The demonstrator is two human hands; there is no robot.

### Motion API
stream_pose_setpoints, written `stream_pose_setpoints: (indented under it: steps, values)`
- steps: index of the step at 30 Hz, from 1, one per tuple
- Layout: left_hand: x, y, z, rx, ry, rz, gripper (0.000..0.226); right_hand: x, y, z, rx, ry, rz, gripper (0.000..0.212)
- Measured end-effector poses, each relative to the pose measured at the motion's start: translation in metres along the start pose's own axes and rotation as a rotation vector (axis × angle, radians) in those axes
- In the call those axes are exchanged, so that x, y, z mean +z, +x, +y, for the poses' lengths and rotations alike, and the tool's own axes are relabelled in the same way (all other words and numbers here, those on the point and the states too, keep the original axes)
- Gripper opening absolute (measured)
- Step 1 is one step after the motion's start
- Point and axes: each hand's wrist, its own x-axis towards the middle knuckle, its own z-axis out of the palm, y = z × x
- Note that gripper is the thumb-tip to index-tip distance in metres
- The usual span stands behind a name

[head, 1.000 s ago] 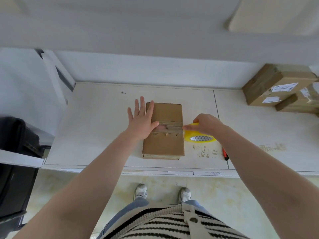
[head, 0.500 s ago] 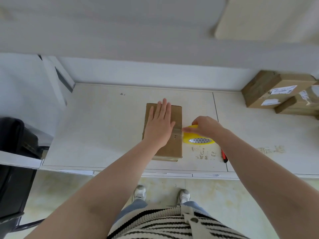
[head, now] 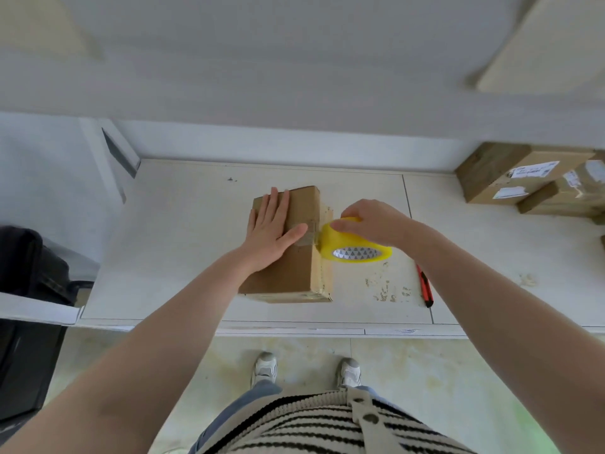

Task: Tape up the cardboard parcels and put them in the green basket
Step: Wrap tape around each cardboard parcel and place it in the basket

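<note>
On the white table [head: 183, 244], the cardboard box [head: 294, 273] sits tipped up under the left hand [head: 270, 229], fingers spread flat on top. Right hand [head: 376, 222] grips the yellow tape roll [head: 355, 245] against the box's right edge. A red cutter [head: 425, 286] lies nearby.

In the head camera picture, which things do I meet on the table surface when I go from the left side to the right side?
left hand flat on the cardboard parcel → yellow tape roll held by the right hand → red utility knife → stacked parcels with labels at the far right.
</note>
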Motion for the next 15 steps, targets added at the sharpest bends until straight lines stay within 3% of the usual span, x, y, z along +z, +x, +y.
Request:
stream_pose_setpoints:
  steps: [5,10,15]
  values:
    - [-0.004,0.000,0.014,-0.252,-0.106,-0.017,0.114,-0.001,0.001,-0.030,0.001,-0.074,-0.046,0.051]
    - [-0.008,-0.003,0.007,-0.259,-0.156,-0.024,0.121,-0.012,-0.006,-0.035,-0.007,0.080,-0.128,0.035]
    - [-0.008,-0.003,0.002,-0.249,-0.205,-0.006,0.111,-0.016,-0.008,-0.035,0.029,-0.176,0.027,0.060]
